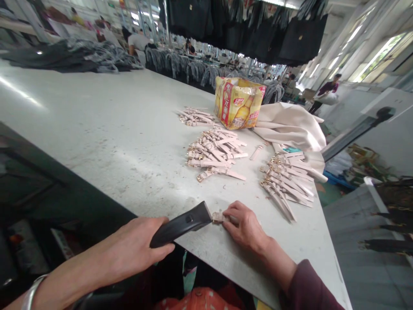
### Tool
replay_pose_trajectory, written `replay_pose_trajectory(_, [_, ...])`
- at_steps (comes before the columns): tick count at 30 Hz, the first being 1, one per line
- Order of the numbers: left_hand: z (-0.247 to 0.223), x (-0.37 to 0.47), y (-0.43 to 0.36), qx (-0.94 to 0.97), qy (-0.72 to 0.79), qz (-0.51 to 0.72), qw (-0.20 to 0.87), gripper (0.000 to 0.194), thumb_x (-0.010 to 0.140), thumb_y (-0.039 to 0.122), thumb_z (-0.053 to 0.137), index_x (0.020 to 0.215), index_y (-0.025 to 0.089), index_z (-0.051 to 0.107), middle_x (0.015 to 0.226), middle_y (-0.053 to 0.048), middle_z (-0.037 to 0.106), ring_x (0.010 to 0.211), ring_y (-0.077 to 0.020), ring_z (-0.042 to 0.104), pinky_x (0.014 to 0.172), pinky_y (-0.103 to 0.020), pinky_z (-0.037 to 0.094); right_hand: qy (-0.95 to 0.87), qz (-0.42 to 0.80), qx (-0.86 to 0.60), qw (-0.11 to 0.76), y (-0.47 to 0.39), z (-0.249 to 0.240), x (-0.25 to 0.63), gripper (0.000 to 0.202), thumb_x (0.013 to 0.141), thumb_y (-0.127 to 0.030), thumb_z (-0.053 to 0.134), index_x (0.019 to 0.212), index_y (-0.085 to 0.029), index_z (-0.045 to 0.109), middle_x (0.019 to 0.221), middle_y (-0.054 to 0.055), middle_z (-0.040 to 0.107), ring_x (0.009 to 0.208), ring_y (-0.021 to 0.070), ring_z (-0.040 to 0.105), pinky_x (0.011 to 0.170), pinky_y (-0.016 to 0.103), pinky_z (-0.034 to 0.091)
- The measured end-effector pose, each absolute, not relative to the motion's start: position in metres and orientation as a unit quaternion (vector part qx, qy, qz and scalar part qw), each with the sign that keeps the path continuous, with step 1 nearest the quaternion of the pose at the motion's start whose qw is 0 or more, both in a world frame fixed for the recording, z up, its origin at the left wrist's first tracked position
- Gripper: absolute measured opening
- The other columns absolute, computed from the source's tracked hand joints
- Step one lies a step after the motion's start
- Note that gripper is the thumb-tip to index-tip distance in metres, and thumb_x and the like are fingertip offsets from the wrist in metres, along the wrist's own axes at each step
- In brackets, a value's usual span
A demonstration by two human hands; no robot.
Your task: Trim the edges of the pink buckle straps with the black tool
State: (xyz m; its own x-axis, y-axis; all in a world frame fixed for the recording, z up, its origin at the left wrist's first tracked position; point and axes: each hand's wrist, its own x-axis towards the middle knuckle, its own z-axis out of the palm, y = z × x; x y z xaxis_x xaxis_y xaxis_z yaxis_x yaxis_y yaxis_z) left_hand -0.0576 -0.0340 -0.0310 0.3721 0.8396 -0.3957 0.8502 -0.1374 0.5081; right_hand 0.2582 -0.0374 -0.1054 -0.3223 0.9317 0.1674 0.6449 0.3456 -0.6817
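My left hand [150, 241] is closed around a black hand-held tool [183, 224] shaped like a hair clipper. Its broad end points right and up, close to the buckle end of a pale pink buckle strap [218, 217]. Thumb and fingers of my right hand [243, 224] pinch that strap against the table; the rest of it is hidden under the hand. Whether the tool touches the strap I cannot tell. Just beyond, a pile of similar buckle straps [216, 150] lies in the middle, and another strap pile [287, 176] is to the right.
A yellow printed box [238, 105] stands at the table's back edge, beside pale folded material [287, 122]. One loose strap [256, 153] lies between the piles. Dark bags [64, 56] are heaped far left on the pale table [97, 125]. A person [327, 92] stands at far right.
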Motion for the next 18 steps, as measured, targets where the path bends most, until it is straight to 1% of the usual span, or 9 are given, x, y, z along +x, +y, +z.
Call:
replay_pose_trajectory(3, [-0.026, -0.044, -0.03, 0.772, 0.539, -0.061, 0.332, 0.02, 0.083, 0.043, 0.06, 0.08, 0.024, 0.067, 0.078, -0.004, 0.078, 0.073, -0.0257, 0.073, 0.066, -0.032, 0.046, -0.74, 0.287, -0.519, 0.318, -0.06, -0.112, 0.255, 0.017, 0.09, -0.012, 0.067, 0.093, -0.021, 0.08, 0.096, 0.007, 0.068, 0.082, 0.0188, 0.066, 0.071, 0.028, 0.055])
replay_pose_trajectory(6, [-0.026, -0.033, -0.025, 0.78, 0.523, -0.077, 0.336, 0.02, 0.083, 0.043, 0.061, 0.081, 0.024, 0.067, 0.079, -0.006, 0.078, 0.075, -0.0269, 0.073, 0.063, -0.031, 0.044, -0.718, 0.299, -0.524, 0.346, -0.065, -0.118, 0.255, 0.016, 0.086, -0.012, 0.067, 0.094, -0.021, 0.078, 0.095, 0.007, 0.068, 0.078, 0.0181, 0.064, 0.066, 0.028, 0.053])
replay_pose_trajectory(10, [-0.029, -0.032, -0.018, 0.782, 0.521, -0.072, 0.336, 0.018, 0.083, 0.041, 0.062, 0.078, 0.024, 0.066, 0.074, -0.004, 0.077, 0.07, -0.025, 0.072, 0.061, -0.031, 0.042, -0.703, 0.307, -0.521, 0.373, -0.064, -0.119, 0.257, 0.017, 0.085, -0.012, 0.065, 0.096, -0.02, 0.075, 0.099, 0.008, 0.069, 0.078, 0.0175, 0.063, 0.066, 0.028, 0.051])
replay_pose_trajectory(13, [-0.026, -0.038, -0.015, 0.775, 0.533, -0.074, 0.332, 0.021, 0.083, 0.043, 0.061, 0.077, 0.024, 0.066, 0.073, -0.002, 0.076, 0.067, -0.0238, 0.071, 0.061, -0.031, 0.043, -0.698, 0.299, -0.541, 0.361, -0.063, -0.113, 0.255, 0.014, 0.084, -0.014, 0.065, 0.095, -0.02, 0.072, 0.093, 0.006, 0.068, 0.077, 0.0177, 0.06, 0.069, 0.029, 0.049])
replay_pose_trajectory(15, [-0.019, -0.042, -0.015, 0.766, 0.545, -0.068, 0.336, 0.025, 0.083, 0.047, 0.061, 0.08, 0.023, 0.068, 0.076, -0.002, 0.078, 0.071, -0.0248, 0.071, 0.064, -0.032, 0.047, -0.69, 0.304, -0.565, 0.335, -0.061, -0.108, 0.252, 0.011, 0.084, -0.016, 0.066, 0.094, -0.021, 0.068, 0.085, 0.002, 0.066, 0.074, 0.0169, 0.057, 0.067, 0.028, 0.046])
replay_pose_trajectory(18, [-0.008, -0.046, -0.017, 0.755, 0.561, -0.04, 0.338, 0.028, 0.082, 0.047, 0.059, 0.084, 0.022, 0.072, 0.081, -0.002, 0.081, 0.077, -0.0259, 0.072, 0.071, -0.033, 0.05, -0.676, 0.323, -0.578, 0.322, -0.054, -0.101, 0.243, 0.016, 0.081, -0.016, 0.066, 0.096, -0.021, 0.064, 0.08, -0.002, 0.062, 0.07, 0.0153, 0.054, 0.065, 0.027, 0.043])
